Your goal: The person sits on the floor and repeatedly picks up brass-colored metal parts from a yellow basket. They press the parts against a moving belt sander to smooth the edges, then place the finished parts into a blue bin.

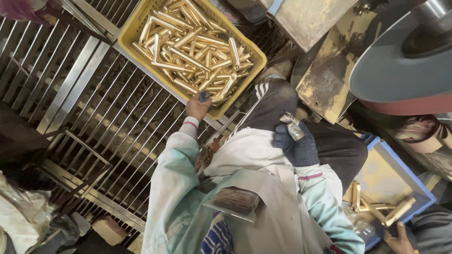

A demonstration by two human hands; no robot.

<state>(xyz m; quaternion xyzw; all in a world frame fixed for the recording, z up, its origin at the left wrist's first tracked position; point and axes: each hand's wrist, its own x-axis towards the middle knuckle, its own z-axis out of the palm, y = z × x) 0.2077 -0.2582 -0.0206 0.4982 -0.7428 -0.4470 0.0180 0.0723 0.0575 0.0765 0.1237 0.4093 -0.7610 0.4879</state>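
Fingers of our left hand point(197, 106) curl at the edge of the yellow crate point(126, 36) of brass tubes point(190, 44). Our gloved right hand point(297, 145) holds a shiny piece point(293, 126) tight on our knee.

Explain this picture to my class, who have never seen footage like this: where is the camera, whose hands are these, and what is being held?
There is no machine arm here. The single picture comes from a camera worn on a person's head, looking down over their pale work jacket at their own two hands.

The left hand reaches to the edge of a yellow crate piled with brass tubes. The crate rests on a metal grating.

The right hand, in a dark blue glove, grips a small shiny metal piece.

At the lower right, a blue crate holds a few more brass parts. The hand there belongs to another person.
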